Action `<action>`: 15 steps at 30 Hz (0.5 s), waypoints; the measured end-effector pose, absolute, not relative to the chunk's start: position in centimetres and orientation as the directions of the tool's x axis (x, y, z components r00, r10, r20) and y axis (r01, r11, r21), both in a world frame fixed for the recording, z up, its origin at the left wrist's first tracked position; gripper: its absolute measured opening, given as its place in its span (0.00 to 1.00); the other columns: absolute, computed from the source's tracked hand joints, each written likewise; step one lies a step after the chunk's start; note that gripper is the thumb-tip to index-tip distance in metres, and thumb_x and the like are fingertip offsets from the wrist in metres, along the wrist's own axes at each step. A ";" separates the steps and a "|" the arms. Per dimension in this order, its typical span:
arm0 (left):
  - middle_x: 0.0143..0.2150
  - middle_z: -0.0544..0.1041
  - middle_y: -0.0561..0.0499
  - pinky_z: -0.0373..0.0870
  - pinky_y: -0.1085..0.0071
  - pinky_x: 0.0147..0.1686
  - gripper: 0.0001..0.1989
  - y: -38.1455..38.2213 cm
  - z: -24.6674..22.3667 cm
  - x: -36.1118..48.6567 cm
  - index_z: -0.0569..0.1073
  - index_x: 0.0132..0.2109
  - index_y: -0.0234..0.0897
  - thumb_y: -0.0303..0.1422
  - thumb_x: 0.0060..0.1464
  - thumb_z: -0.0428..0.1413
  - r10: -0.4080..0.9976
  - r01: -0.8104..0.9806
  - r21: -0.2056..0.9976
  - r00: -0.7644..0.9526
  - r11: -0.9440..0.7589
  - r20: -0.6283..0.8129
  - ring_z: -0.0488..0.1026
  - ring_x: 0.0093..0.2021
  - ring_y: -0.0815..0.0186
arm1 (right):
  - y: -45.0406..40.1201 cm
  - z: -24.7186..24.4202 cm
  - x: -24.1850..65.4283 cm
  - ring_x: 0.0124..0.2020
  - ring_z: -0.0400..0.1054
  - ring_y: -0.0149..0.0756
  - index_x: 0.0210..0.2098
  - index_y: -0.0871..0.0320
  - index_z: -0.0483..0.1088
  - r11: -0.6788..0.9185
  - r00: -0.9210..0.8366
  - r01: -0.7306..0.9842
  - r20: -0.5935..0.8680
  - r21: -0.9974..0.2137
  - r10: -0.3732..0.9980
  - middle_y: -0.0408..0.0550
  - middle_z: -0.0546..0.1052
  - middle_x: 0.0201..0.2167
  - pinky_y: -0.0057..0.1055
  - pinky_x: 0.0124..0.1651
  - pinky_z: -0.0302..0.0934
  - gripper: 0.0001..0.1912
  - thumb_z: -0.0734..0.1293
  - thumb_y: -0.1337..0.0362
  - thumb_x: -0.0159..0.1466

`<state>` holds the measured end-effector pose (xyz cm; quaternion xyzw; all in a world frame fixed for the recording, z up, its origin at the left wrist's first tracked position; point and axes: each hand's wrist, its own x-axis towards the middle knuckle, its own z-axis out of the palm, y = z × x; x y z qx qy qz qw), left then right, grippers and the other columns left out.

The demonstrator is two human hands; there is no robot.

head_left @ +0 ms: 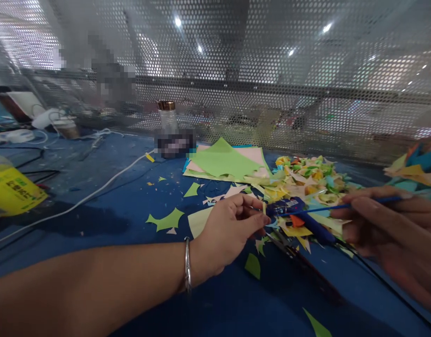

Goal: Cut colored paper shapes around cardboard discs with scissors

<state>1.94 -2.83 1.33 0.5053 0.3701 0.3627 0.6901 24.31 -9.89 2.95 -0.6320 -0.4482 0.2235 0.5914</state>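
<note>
My left hand (232, 229), with a silver bracelet at the wrist, pinches a small pale-yellow strip of paper (264, 208) between thumb and fingertips. My right hand (394, 229), blurred, is closed on a thin blue stick (338, 207). The stick points left toward the pinched paper; whether they touch I cannot tell. Behind the stick lies a blue glue gun (317, 228) on the scraps, its black cord running to the lower right. Below it are scissors (287, 245), their handles dark and blurred.
Beyond my hands are a heap of cut paper petals (317, 175) and stacked coloured sheets (224, 159). A lidded jar (168, 119) stands near the perforated metal screen (208, 61). A white cable (106, 181) crosses the blue table, and a yellow packet (15, 189) sits left.
</note>
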 end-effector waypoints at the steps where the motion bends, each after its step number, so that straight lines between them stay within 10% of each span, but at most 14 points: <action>1: 0.26 0.73 0.58 0.65 0.74 0.28 0.08 -2.9 1.4 2.0 0.72 0.39 0.35 0.22 0.54 0.63 0.872 -0.128 0.962 0.465 0.240 -0.156 0.72 0.26 0.73 | -9.8 3.1 23.7 0.19 0.71 0.38 0.27 0.52 0.81 0.076 0.504 0.228 0.185 -0.971 0.844 0.49 0.78 0.21 0.28 0.15 0.66 0.22 0.81 0.42 0.44; 15: 0.29 0.80 0.57 0.64 0.78 0.25 0.13 -4.2 1.5 1.9 0.68 0.44 0.36 0.23 0.55 0.64 0.771 -0.245 0.848 0.582 0.470 -0.259 0.78 0.25 0.73 | -9.1 2.7 21.6 0.17 0.67 0.33 0.16 0.57 0.80 0.127 0.379 0.298 0.239 -0.946 0.894 0.56 0.76 0.17 0.24 0.14 0.63 0.26 0.78 0.39 0.47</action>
